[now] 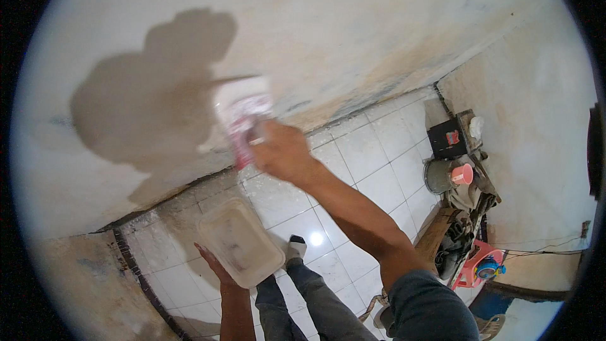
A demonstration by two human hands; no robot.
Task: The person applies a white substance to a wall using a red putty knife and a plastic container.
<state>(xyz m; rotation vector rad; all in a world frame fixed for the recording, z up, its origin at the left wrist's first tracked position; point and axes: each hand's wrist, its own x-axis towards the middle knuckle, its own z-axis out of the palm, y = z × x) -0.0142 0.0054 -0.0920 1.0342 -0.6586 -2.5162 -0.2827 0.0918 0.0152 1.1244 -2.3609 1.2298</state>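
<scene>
My right hand (282, 151) is closed round a pink-red putty knife (245, 123) smeared with white paste. Its wide, pale end lies at the plastered wall (353, 31), slightly blurred; I cannot tell whether it touches. Lower down, my left hand (216, 266) supports a cream rectangular plastic tub (268, 246) from its left side and below, with most of the fingers hidden. Whitish residue and grey smears show inside the tub, which is tilted over the floor.
White tiles (372, 145) cover the floor, with my legs below. Along the right stand a black box (448, 139), a grey bucket (437, 177) with a pink mug (462, 174), a bench heaped with dark cloth (457, 237) and a pink plastic stool (473, 265).
</scene>
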